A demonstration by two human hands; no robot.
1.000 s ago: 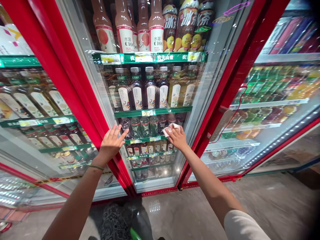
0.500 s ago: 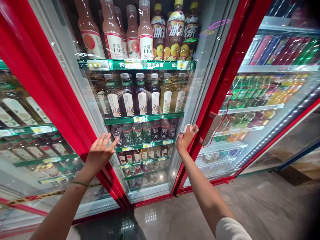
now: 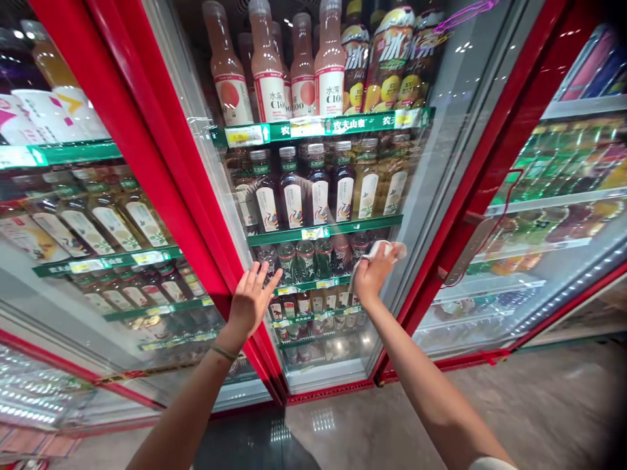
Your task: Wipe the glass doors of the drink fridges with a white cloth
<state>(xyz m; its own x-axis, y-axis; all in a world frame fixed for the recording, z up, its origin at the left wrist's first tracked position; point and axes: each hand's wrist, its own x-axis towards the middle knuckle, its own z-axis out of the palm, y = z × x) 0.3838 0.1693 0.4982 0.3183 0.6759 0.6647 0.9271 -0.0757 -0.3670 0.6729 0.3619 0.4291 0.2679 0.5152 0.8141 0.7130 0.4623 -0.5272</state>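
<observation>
Red-framed drink coolers stood side by side above a polished gray floor (image 3: 337, 444), their shelves lit behind glass. At the middle glass door (image 3: 337, 343), a person worked with both arms outstretched. The right hand (image 3: 375, 277) grasped a crumpled white cloth (image 3: 398, 250), its fingers curled around the bunched fabric. The cloth was at the door's right side, in front of the green-edged shelves and near the red frame (image 3: 453, 196). The left hand (image 3: 252, 300), a thin band (image 3: 224, 353) around its wrist, held nothing; its fingers were spread and raised at the door's left edge. Whether the fingertips touched the glass could not be told.

Behind the pane, pink bottles (image 3: 272, 78) marked C100 shared the top shelf with iced tea bottles (image 3: 392, 62) bearing lemon labels. Dark bottles (image 3: 319, 189) with white labels lined the shelf below, paler ones (image 3: 368, 189) to their right. White cups (image 3: 46, 114) showed in the cooler at left. At right, a red cord (image 3: 514, 172) ran beside a gray fixture (image 3: 467, 248), and green bottles (image 3: 531, 156) filled a shelf beyond.
</observation>
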